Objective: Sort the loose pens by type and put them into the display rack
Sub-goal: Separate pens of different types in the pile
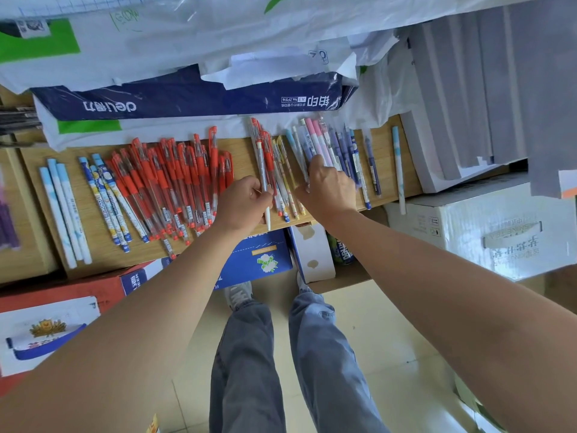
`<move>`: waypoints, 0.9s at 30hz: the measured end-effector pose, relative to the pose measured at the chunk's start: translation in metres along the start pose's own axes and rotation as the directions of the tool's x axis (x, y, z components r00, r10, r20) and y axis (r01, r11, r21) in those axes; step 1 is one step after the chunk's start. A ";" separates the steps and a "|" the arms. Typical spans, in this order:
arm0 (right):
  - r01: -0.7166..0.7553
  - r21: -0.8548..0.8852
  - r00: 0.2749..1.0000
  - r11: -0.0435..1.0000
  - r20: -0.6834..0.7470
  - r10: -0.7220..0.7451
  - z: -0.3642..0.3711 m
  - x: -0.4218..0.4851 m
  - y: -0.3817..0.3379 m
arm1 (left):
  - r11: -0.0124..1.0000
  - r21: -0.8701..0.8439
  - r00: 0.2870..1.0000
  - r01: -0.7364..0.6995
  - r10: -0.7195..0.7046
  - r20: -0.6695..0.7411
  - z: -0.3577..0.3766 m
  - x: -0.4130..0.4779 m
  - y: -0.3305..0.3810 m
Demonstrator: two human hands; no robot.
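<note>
So, both hands are down on the light wooden counter (385, 151), in the middle of the pen spread. The left hand (242, 203) is curled round a clear bluish plastic pen with a white end (263, 173), pinching it about mid-barrel. The white end pokes out toward the near edge of the counter, and the rest points away over a few red pens.

The right hand (327, 189) sits just right of it, fingers bent down into the mixed pile of pink, purple and dark blue pens (340, 145). You only see the back of it, so I can't tell if it's actually got hold of one or is just pressing on them. Between the two hands lie some thin yellow patterned pens (288, 185).

Left of the left hand there's a big heap of red-capped clear gel pens (175, 182), then a bunch of blue-and-white cartoon-print pens (104, 195). Three pale blue-and-white pens (62, 207) sit furthest left. One lone pale blue pen (398, 164) lies at the right end, apart from the pile.

On the far side of the pens, a navy wrapped ream of paper (187, 101) lies under white plastic bags (218, 42). A white cardboard box (468, 226) stands to the right, lower than the counter.
</note>
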State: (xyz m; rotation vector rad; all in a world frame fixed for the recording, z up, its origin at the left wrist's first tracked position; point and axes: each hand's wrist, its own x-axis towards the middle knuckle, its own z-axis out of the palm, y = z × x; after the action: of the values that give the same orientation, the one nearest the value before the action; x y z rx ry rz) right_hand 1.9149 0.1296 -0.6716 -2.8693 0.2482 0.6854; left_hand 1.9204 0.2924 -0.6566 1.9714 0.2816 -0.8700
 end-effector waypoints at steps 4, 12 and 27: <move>0.023 -0.002 0.999 1.000 -0.031 -0.023 0.001 0.001 0.007 | 0.995 -0.085 0.999 0.043 -0.042 0.012 0.000 0.000 -0.001; -0.038 0.715 0.929 0.698 0.283 -0.239 -0.018 -0.012 0.010 | 0.891 -0.438 0.990 0.122 -0.138 -0.006 0.008 -0.003 0.014; -0.251 0.741 0.927 0.623 0.370 -0.067 -0.021 -0.015 0.020 | 0.941 0.297 0.979 -0.164 0.192 -0.069 -0.003 -0.010 -0.003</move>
State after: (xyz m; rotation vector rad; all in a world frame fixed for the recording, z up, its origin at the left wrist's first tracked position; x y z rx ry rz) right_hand 1.9063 0.1076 -0.6490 -1.8515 0.5004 0.8467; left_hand 1.9132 0.2984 -0.6513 2.2756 0.0278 -0.7304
